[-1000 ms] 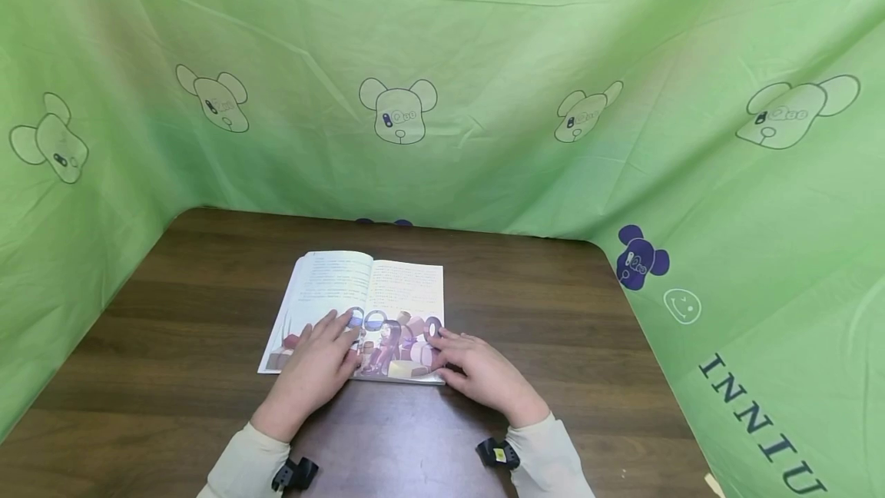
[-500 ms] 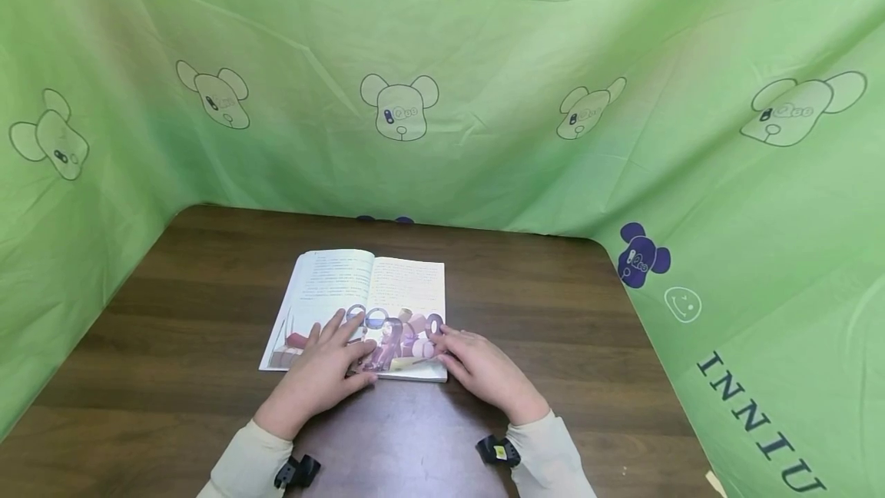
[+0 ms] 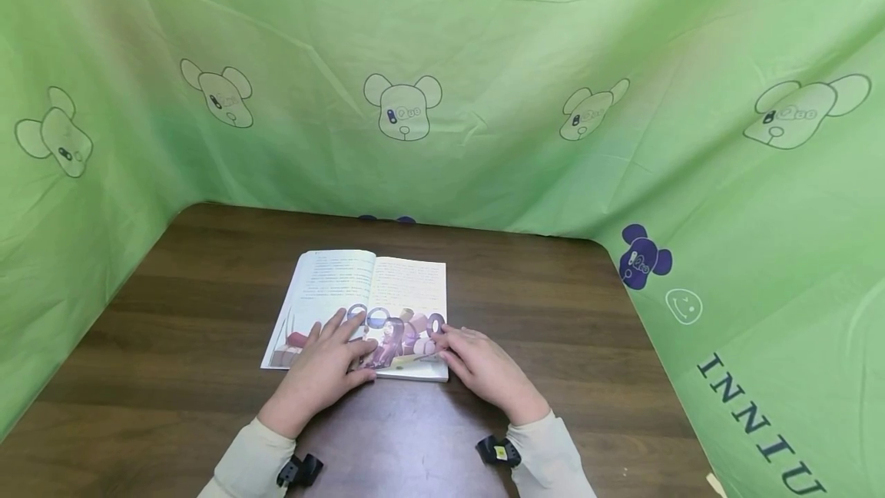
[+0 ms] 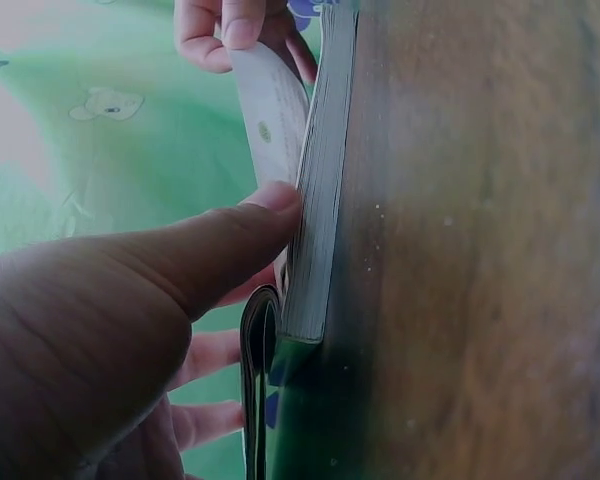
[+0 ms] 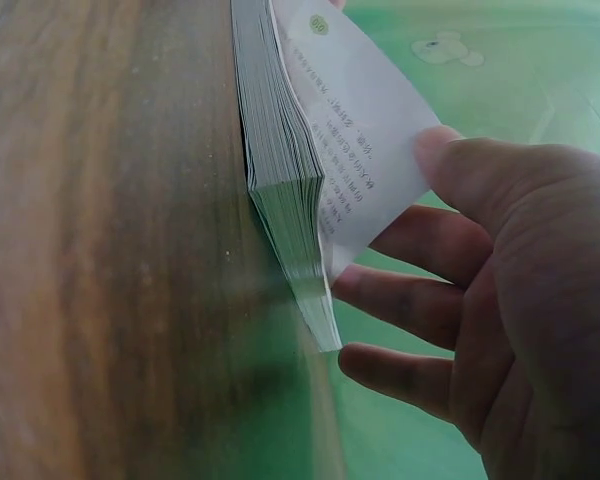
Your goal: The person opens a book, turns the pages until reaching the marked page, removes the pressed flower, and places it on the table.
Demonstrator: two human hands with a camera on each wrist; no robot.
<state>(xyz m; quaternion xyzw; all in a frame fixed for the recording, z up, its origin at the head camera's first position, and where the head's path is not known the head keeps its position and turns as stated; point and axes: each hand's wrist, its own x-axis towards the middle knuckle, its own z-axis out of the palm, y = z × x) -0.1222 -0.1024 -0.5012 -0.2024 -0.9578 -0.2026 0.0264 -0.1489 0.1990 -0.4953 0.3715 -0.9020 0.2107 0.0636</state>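
Note:
An open book (image 3: 408, 279) lies on the table, with text above and a coloured picture along the bottom of its pages. My left hand (image 3: 321, 371) rests over the lower left page and the fold, fingers spread, thumb at the bottom edge of the book. At the lower right corner, my right hand (image 3: 484, 371) pinches a single page (image 5: 365, 140) between thumb and fingers. That page is lifted and curved off the thick page stack (image 5: 280, 130), showing printed text on its underside. In the left wrist view, the left thumb (image 4: 245, 230) presses at the stack's edge.
The brown wooden table (image 3: 553, 306) extends around the book on all sides. A green cloth (image 3: 484, 37) with bear drawings hangs behind and at both sides. Black straps (image 3: 498, 452) sit at both wrists.
The left hand has shifted slightly right, its thumb spreading to the book's bottom edge. The right hand has taken the page corner and raised it off the stack.

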